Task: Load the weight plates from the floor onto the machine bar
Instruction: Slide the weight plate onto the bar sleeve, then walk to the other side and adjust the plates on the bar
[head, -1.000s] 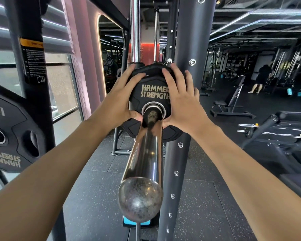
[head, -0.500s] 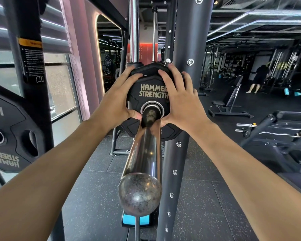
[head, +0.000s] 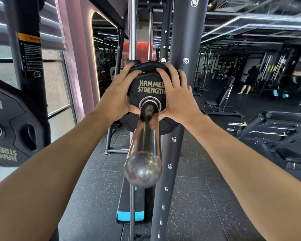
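Observation:
A black weight plate point(head: 150, 87) marked HAMMER STRENGTH sits on the chrome machine bar point(head: 144, 136), which points toward me and ends in a round knob. The plate is far down the bar, close to the dark upright column point(head: 186, 32). My left hand point(head: 116, 94) lies spread on the plate's left face, fingertips at the top rim and thumb beside the hub. My right hand point(head: 177, 98) presses flat on the right face with straight fingers. Both arms are stretched out.
A second black plate point(head: 12, 129) hangs on a rack peg at the far left. To the right stand a bench point(head: 222, 101) and a low machine point(head: 276, 129). A person point(head: 250, 79) stands far back. Speckled rubber floor point(head: 97, 197) lies below the bar.
Both hands stay pressed on the plate in the same spots. Only the view has shifted slightly.

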Motion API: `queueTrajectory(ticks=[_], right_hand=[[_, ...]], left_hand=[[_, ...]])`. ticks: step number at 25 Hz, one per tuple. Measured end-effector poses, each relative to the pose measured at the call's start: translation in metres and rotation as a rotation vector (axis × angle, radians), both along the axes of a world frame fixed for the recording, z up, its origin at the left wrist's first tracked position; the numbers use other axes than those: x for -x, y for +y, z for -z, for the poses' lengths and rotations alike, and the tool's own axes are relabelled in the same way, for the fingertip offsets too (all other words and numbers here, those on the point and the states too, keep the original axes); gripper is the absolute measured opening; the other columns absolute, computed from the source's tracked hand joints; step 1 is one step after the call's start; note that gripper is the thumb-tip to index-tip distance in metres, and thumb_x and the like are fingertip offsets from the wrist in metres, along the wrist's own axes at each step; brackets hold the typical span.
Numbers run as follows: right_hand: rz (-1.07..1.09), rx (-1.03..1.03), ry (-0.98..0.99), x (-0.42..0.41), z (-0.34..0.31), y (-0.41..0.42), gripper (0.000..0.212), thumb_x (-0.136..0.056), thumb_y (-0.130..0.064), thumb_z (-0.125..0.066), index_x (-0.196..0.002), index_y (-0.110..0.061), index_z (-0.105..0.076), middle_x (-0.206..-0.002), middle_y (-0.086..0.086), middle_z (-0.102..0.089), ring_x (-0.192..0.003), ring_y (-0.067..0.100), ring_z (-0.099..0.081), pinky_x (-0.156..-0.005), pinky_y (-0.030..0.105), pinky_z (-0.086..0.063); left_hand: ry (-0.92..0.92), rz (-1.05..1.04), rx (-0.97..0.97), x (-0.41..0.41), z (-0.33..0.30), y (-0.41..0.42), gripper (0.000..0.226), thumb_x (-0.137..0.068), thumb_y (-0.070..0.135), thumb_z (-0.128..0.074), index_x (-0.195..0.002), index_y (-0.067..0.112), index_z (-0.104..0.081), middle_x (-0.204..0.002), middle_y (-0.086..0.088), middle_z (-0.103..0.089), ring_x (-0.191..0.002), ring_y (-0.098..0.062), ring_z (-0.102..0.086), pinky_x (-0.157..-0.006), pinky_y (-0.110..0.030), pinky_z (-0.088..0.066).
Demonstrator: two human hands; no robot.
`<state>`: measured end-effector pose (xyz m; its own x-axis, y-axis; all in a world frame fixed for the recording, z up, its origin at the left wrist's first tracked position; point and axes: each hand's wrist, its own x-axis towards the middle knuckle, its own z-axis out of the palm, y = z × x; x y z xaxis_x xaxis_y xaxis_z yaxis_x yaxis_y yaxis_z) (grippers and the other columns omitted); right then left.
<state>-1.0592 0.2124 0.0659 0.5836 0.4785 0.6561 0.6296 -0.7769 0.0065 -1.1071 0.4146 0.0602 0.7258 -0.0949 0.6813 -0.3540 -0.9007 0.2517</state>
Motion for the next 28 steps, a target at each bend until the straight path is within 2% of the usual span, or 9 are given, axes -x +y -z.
queueTrajectory(ticks=[4,7,10,12,14,18,23,25,28], right_hand=[[-0.021,0.018,0.078,0.011,-0.006,-0.008,0.14,-0.052,-0.044,-0.094,-0.157,-0.027,-0.003,-0.165,-0.004,0.003,-0.151,0.034,-0.003,-0.111,0.07,-0.026],[-0.09,-0.117,0.013,0.03,-0.005,-0.031,0.12,-0.069,-0.042,-0.087,-0.158,-0.021,-0.009,-0.164,0.002,-0.008,-0.151,0.028,-0.009,-0.116,0.059,-0.028],[-0.155,-0.266,-0.014,0.053,-0.007,-0.069,0.085,-0.087,-0.037,-0.073,-0.153,-0.013,-0.026,-0.158,0.005,-0.026,-0.147,0.022,-0.022,-0.114,0.039,-0.034],[-0.136,-0.279,-0.031,0.065,-0.007,-0.1,0.064,-0.097,-0.04,-0.058,-0.15,-0.011,-0.033,-0.152,0.005,-0.037,-0.144,0.02,-0.029,-0.109,0.037,-0.04],[-0.108,-0.263,-0.058,0.075,-0.004,-0.14,0.056,-0.102,-0.044,-0.042,-0.147,-0.01,-0.038,-0.148,0.005,-0.042,-0.141,0.02,-0.034,-0.103,0.038,-0.046],[-0.045,-0.269,-0.053,0.092,0.011,-0.237,0.057,-0.103,-0.05,-0.035,-0.141,-0.009,-0.045,-0.143,0.007,-0.046,-0.134,0.023,-0.043,-0.099,0.039,-0.045],[0.064,-0.197,0.01,0.104,0.048,-0.341,0.081,-0.094,-0.069,-0.026,-0.144,-0.007,-0.044,-0.15,0.01,-0.044,-0.146,0.027,-0.03,-0.113,0.05,-0.036],[0.095,-0.146,0.069,0.107,0.068,-0.371,0.087,-0.089,-0.075,-0.024,-0.145,-0.011,-0.043,-0.152,0.009,-0.041,-0.148,0.029,-0.025,-0.113,0.054,-0.033],[0.122,-0.095,0.117,0.106,0.101,-0.406,0.089,-0.086,-0.078,-0.026,-0.145,-0.014,-0.043,-0.151,0.008,-0.041,-0.146,0.03,-0.026,-0.112,0.055,-0.035]], left_hand=[[0.049,-0.203,-0.113,0.019,-0.01,-0.02,0.114,-0.07,0.012,-0.088,-0.159,0.023,-0.018,-0.168,0.002,0.0,-0.152,-0.031,-0.017,-0.114,-0.065,-0.031],[-0.015,-0.226,-0.107,0.05,-0.021,-0.043,0.09,-0.092,0.017,-0.069,-0.16,0.021,-0.01,-0.168,-0.002,0.003,-0.152,-0.034,-0.019,-0.115,-0.066,-0.027],[-0.133,-0.177,-0.13,0.09,-0.043,-0.076,0.066,-0.101,0.029,-0.054,-0.157,0.01,-0.023,-0.162,-0.009,-0.019,-0.141,-0.035,-0.038,-0.113,-0.062,-0.034],[-0.117,-0.213,-0.233,0.111,-0.057,-0.105,0.063,-0.102,0.037,-0.049,-0.155,0.011,-0.029,-0.155,-0.009,-0.033,-0.137,-0.033,-0.042,-0.114,-0.06,-0.032],[-0.117,-0.255,-0.369,0.126,-0.06,-0.142,0.063,-0.102,0.044,-0.046,-0.154,0.011,-0.032,-0.149,-0.01,-0.042,-0.135,-0.032,-0.043,-0.116,-0.057,-0.029],[-0.095,-0.299,-0.494,0.135,-0.044,-0.221,0.076,-0.096,0.059,-0.036,-0.152,0.007,-0.037,-0.151,-0.015,-0.043,-0.143,-0.032,-0.036,-0.12,-0.056,-0.023],[-0.027,-0.346,-0.518,0.131,0.003,-0.315,0.097,-0.087,0.077,-0.009,-0.159,0.012,-0.022,-0.166,-0.011,-0.018,-0.155,-0.029,-0.01,-0.124,-0.056,-0.009],[0.03,-0.326,-0.529,0.125,0.027,-0.347,0.1,-0.083,0.079,-0.01,-0.157,0.015,-0.027,-0.164,-0.012,-0.024,-0.153,-0.031,-0.016,-0.122,-0.057,-0.011],[0.083,-0.29,-0.525,0.112,0.066,-0.386,0.092,-0.081,0.076,-0.021,-0.144,0.014,-0.048,-0.14,-0.013,-0.05,-0.132,-0.034,-0.044,-0.11,-0.053,-0.032]])
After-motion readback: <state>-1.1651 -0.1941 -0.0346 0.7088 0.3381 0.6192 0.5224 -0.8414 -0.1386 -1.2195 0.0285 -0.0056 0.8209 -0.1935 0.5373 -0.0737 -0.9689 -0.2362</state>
